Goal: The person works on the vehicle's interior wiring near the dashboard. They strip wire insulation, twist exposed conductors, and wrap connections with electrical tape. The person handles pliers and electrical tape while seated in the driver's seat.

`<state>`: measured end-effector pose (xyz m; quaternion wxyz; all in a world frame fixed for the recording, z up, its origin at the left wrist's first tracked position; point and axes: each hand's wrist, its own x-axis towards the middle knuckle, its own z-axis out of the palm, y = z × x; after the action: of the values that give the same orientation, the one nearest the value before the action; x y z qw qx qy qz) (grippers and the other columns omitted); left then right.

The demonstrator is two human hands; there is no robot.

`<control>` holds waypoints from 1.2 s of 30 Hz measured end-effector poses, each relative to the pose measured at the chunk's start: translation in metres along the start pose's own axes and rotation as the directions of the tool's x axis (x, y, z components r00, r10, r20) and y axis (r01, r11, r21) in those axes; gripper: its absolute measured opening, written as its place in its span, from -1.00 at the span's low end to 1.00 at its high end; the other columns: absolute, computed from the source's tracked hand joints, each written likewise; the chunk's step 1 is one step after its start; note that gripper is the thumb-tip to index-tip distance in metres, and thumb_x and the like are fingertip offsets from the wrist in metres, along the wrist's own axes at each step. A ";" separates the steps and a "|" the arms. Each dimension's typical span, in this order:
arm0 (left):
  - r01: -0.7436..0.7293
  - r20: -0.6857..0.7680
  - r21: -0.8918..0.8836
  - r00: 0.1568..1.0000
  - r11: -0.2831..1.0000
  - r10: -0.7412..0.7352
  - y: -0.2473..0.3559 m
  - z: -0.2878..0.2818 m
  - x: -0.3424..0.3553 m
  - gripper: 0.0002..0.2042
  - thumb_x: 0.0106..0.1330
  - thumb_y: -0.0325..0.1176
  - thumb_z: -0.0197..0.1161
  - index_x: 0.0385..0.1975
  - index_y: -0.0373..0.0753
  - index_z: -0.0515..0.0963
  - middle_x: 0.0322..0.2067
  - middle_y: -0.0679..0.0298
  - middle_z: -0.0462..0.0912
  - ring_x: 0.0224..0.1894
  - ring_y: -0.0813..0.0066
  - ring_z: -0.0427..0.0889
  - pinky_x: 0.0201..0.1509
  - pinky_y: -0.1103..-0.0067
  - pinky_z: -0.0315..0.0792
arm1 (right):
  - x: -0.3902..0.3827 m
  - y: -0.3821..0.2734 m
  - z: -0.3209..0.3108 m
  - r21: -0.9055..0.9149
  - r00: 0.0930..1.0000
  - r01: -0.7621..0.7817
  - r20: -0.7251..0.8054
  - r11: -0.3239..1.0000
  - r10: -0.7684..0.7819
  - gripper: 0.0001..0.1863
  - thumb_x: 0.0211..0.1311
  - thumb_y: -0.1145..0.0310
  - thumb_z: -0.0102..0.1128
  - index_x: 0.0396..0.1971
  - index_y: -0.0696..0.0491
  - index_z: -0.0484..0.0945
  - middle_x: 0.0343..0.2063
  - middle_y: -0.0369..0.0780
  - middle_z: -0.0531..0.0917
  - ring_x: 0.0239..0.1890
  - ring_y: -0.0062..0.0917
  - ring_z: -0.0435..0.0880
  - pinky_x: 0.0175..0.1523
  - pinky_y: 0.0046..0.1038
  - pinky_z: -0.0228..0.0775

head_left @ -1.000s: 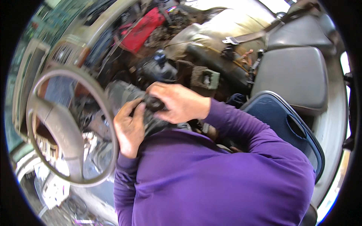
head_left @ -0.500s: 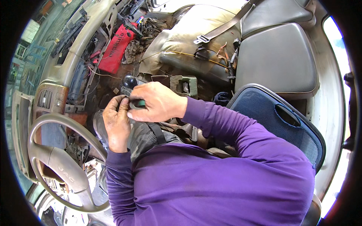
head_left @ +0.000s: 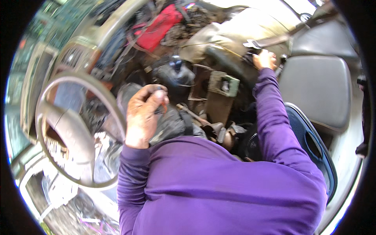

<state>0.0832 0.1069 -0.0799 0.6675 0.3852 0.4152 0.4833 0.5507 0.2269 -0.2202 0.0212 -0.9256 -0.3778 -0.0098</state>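
Note:
In the head view my left hand (head_left: 143, 111), raised above my lap beside the steering wheel (head_left: 81, 81), pinches a small dark piece (head_left: 159, 89) with something thin and orange beside it. My right hand (head_left: 265, 59) is stretched away to the upper right, fingers curled at dark items beside the seatbelt buckle (head_left: 252, 44); blur hides what, if anything, it grips. Below and between my hands are the black gear knob (head_left: 175, 64), a boxy bracket with a pale green face (head_left: 231, 88) and a mesh-backed seat pad (head_left: 311, 141) by my right arm.
A red bag (head_left: 160, 25) and tangled wiring lie by the opened dashboard (head_left: 111, 31). A large pale padded sheet (head_left: 239, 33) covers the middle of the cab. A grey seat cushion (head_left: 316, 90) and a backrest (head_left: 323, 39) are at the right, with a belt strap (head_left: 297, 29).
My right hand has left my left hand and the dark round piece they held together, reaching up and right. My left hand stays over my lap, now showing a thin orange bit.

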 end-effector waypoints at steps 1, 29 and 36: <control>-0.043 -0.005 -0.011 0.999 0.999 0.043 -0.003 -0.006 -0.003 -0.82 0.45 -0.42 0.43 -0.07 -0.37 0.70 -0.28 0.34 0.69 -0.25 0.59 0.62 -0.17 0.63 0.47 | -0.007 0.002 -0.003 -0.008 0.990 0.080 -0.112 0.997 -0.080 -0.35 0.29 -0.06 0.41 0.30 -0.04 0.62 0.34 0.05 0.53 0.36 0.12 0.55 0.38 0.17 0.45; -0.452 -0.113 0.273 0.862 0.849 0.495 -0.008 -0.068 -0.126 -0.30 0.03 -0.80 0.11 0.24 -0.20 0.18 0.08 0.16 0.28 0.17 0.26 0.54 0.30 0.38 0.42 | -0.327 -0.136 -0.161 0.846 -0.009 0.466 -0.286 -0.257 -0.958 -0.79 0.34 0.52 0.43 -0.10 0.25 0.66 -0.25 -0.03 0.72 -0.22 -0.16 0.77 -0.09 -0.29 0.59; -0.402 -0.241 0.420 0.815 0.814 0.527 -0.011 -0.076 -0.139 -0.24 0.14 -0.82 0.33 0.41 -0.27 0.29 0.20 0.09 0.56 0.25 0.35 0.62 0.36 0.44 0.48 | -0.348 -0.132 -0.165 0.949 0.039 0.266 -0.185 -0.168 -0.982 -0.81 0.41 0.57 0.39 -0.05 0.29 0.68 -0.24 -0.12 0.67 -0.23 -0.41 0.75 -0.11 -0.43 0.63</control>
<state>-0.0100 -0.0215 -0.0919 0.3635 0.4973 0.4965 0.6117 0.2090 0.0704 -0.0631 0.3185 -0.2618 -0.7573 0.5064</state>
